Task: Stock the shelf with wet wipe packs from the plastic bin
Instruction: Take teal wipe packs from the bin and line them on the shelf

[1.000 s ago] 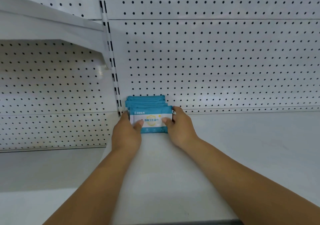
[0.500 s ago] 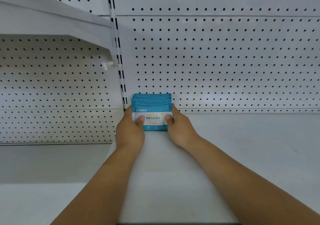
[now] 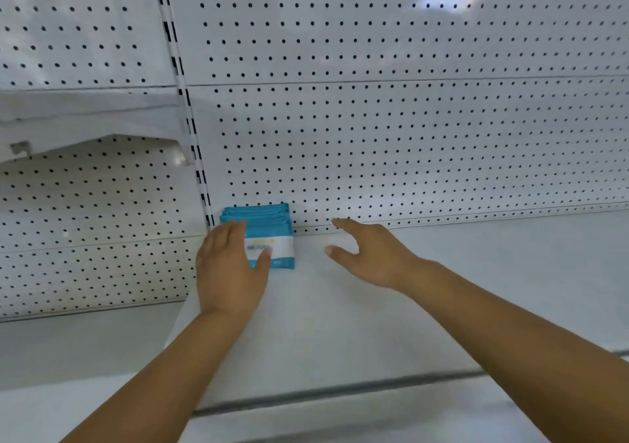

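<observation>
Wet wipe packs (image 3: 277, 247): one row standing on edge at the back-left corner of the shelf (image 3: 340, 323). The rear pack looks to be up against the pegboard back panel (image 3: 408, 136), just right of the slotted upright (image 3: 190, 136). Blue film, white label band on the front pack facing me.

Left hand (image 3: 226, 265): fingers fairly straight along the left side of the row, thumb tip on the front label. Touching only, not clamped. Right hand (image 3: 372, 258): fingers spread, holding nothing, over bare shelf to the right of the row, apart from the packs. Plastic bin not in frame.

Handling, my est.:
- light, soft pouches, squashy contents, not fragile
- film prob. slick, so a single pack can slide out of a loose pinch
- row on edge is tippy and will likely fan fwd w/o support at the front

Grip: across the flat faces, thumb front, fingers back, several packs squeezed as a block. Or by the two short ends w/ both hands. Avoid the seal edges and the label flap.
</observation>
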Tool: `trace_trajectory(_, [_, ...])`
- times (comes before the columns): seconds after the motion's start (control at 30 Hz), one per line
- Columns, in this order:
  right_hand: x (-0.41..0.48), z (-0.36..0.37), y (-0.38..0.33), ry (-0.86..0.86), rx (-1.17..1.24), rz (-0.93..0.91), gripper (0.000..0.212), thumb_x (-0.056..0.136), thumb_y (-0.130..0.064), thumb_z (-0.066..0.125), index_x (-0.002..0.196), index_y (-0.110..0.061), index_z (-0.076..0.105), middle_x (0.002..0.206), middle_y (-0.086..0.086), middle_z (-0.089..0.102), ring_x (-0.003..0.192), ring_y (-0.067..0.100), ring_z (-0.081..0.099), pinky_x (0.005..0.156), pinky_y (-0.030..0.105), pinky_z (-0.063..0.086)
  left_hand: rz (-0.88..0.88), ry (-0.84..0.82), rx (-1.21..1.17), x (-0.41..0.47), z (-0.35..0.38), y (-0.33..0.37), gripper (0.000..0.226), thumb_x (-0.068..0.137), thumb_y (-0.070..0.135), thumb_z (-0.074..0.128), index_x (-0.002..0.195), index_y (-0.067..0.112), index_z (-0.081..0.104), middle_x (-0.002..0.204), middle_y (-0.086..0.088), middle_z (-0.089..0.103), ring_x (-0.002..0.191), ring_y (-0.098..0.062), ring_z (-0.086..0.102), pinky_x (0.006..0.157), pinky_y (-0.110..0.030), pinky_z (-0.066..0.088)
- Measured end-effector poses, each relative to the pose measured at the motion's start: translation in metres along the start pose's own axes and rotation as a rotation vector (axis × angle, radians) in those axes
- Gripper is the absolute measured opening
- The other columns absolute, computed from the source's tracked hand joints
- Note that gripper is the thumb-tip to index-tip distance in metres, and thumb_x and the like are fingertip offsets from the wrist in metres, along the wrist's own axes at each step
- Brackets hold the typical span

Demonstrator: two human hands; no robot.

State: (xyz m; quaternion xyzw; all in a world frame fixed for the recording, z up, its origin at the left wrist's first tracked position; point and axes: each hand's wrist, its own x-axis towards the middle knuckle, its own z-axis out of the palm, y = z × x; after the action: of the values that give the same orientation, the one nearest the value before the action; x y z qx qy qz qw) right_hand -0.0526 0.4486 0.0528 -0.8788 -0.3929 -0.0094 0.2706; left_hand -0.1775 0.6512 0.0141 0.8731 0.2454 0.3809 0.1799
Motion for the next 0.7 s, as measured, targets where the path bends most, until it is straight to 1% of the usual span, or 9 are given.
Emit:
trace_trajectory(0.1, [-0.032,-0.026,0.015,-0.022,-0.173,-0.026,0.069,0.099,-0.057,0.051,0.159,-0.029,0.029,0.164,-0.011,0.03,0.151,0.011,0.027,0.12,0.028,0.024,0.092,-0.045,0.022,-0.011,-0.007,0.019,0.056,0.09,0.028,0.075,0.137,0.005,0.057,0.14,-0.015,0.059,0.131,-0.035,0.051,0.111,-0.049,0.042])
trace_trajectory(0.2, [-0.066,-0.05,0.035,-0.047,-0.294,0.001,0.068,0.099,-0.059,0.05,0.158,-0.033,0.028,0.164,-0.011,0.03,0.152,0.009,0.022,0.122,0.032,0.025,0.216,-0.088,-0.001,-0.028,-0.009,0.044,0.048,0.089,0.028,0.076,0.13,0.007,0.064,0.13,-0.013,0.065,0.122,-0.033,0.057,0.102,-0.047,0.049])
trace_trajectory(0.27, [-0.091,-0.065,0.051,-0.063,-0.326,0.036,0.068,0.099,-0.058,0.049,0.159,-0.033,0.027,0.165,-0.012,0.028,0.153,0.008,0.02,0.123,0.034,0.024,0.268,-0.128,-0.02,-0.041,-0.006,0.064,0.049,0.091,0.032,0.075,0.132,0.009,0.064,0.133,-0.011,0.065,0.125,-0.03,0.057,0.106,-0.045,0.048])
trace_trajectory(0.37, [-0.129,-0.086,0.081,-0.067,-0.36,0.086,0.068,0.099,-0.058,0.049,0.159,-0.033,0.027,0.165,-0.013,0.026,0.153,0.008,0.019,0.123,0.033,0.023,0.335,-0.196,-0.035,-0.061,0.005,0.096,0.053,0.093,0.04,0.07,0.138,0.013,0.061,0.143,-0.006,0.06,0.134,-0.026,0.052,0.112,-0.039,0.039])
trace_trajectory(0.47, [-0.169,-0.108,0.115,-0.047,-0.396,0.15,0.068,0.098,-0.059,0.049,0.158,-0.033,0.029,0.165,-0.013,0.028,0.152,0.008,0.023,0.123,0.034,0.024,0.398,-0.267,-0.059,-0.083,0.022,0.132,0.057,0.095,0.047,0.065,0.143,0.017,0.058,0.15,-0.001,0.054,0.14,-0.022,0.046,0.117,-0.037,0.033])
trace_trajectory(0.6, [-0.229,-0.14,0.158,-0.006,-0.402,0.264,0.068,0.097,-0.058,0.052,0.156,-0.03,0.035,0.162,-0.01,0.034,0.148,0.013,0.032,0.122,0.035,0.027,0.491,-0.384,-0.126,-0.117,0.043,0.187,0.061,0.097,0.052,0.06,0.149,0.022,0.051,0.157,0.006,0.045,0.145,-0.015,0.037,0.12,-0.035,0.028])
trace_trajectory(0.7, [-0.279,-0.162,0.185,0.055,-0.357,0.379,0.064,0.095,-0.055,0.058,0.151,-0.029,0.043,0.157,-0.007,0.044,0.143,0.016,0.04,0.118,0.029,0.028,0.585,-0.447,-0.193,-0.144,0.057,0.229,0.059,0.097,0.051,0.059,0.149,0.024,0.049,0.157,0.008,0.044,0.146,-0.013,0.036,0.119,-0.033,0.028])
